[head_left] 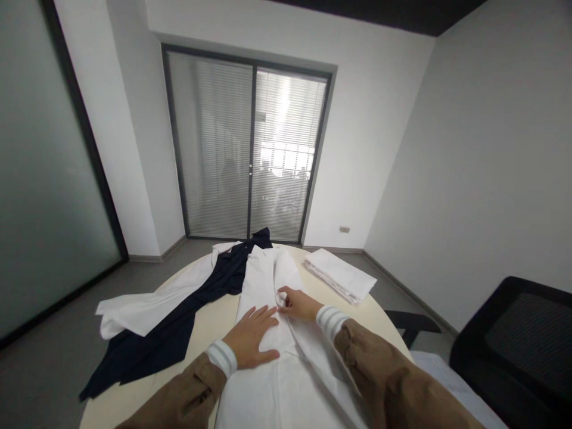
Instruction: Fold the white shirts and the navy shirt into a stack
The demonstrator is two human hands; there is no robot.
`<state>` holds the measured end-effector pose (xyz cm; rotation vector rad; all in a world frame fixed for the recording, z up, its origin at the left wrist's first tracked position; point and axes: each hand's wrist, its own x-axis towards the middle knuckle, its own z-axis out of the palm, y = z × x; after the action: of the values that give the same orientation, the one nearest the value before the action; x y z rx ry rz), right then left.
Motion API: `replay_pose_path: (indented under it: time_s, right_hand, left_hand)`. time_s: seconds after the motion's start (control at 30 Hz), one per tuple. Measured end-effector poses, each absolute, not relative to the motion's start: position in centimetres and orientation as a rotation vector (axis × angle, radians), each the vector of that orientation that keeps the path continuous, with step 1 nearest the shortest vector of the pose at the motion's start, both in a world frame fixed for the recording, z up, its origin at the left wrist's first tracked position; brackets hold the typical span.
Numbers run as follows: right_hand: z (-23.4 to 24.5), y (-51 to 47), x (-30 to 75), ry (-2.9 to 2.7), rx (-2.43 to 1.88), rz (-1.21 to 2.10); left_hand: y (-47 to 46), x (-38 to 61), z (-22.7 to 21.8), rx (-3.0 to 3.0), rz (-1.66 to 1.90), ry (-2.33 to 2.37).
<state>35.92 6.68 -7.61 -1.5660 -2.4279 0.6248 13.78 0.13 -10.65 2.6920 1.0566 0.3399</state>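
Observation:
A white shirt point(263, 280) lies lengthwise on a round cream table point(210, 322), collar end away from me. My left hand point(252, 336) rests flat on the shirt's middle, fingers spread. My right hand point(298, 302) sits just beyond it, fingertips pinched on a fold of the shirt's front edge. Both arms wear brown sleeves with grey-and-white striped cuffs.
A dark navy garment point(179, 325) lies to the left, draped over the table edge, with another white garment point(143, 307) beside it. A folded white stack point(342, 274) sits at the far right of the table. A black chair point(513, 345) stands at right. Blinds cover the glass doors point(250, 149).

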Motion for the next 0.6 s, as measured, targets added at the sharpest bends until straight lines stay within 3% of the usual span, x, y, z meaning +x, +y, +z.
replay_pose_path:
  time_s: [0.17,0.33,0.6]
  right_hand:
    - [-5.9,5.7,37.1,-2.566,-1.611,0.868]
    - [-6.1,5.2,38.2,-2.664,-1.293,0.984]
    - [-6.8,2.6,40.5,-2.693,-1.098,0.812]
  left_hand:
    - [0.8,13.5,-10.8,2.699,0.348,1.010]
    - [2.1,12.7,-10.4,2.696,0.319,0.962]
    - [1.8,12.6,-9.9,2.785,0.409,0.891]
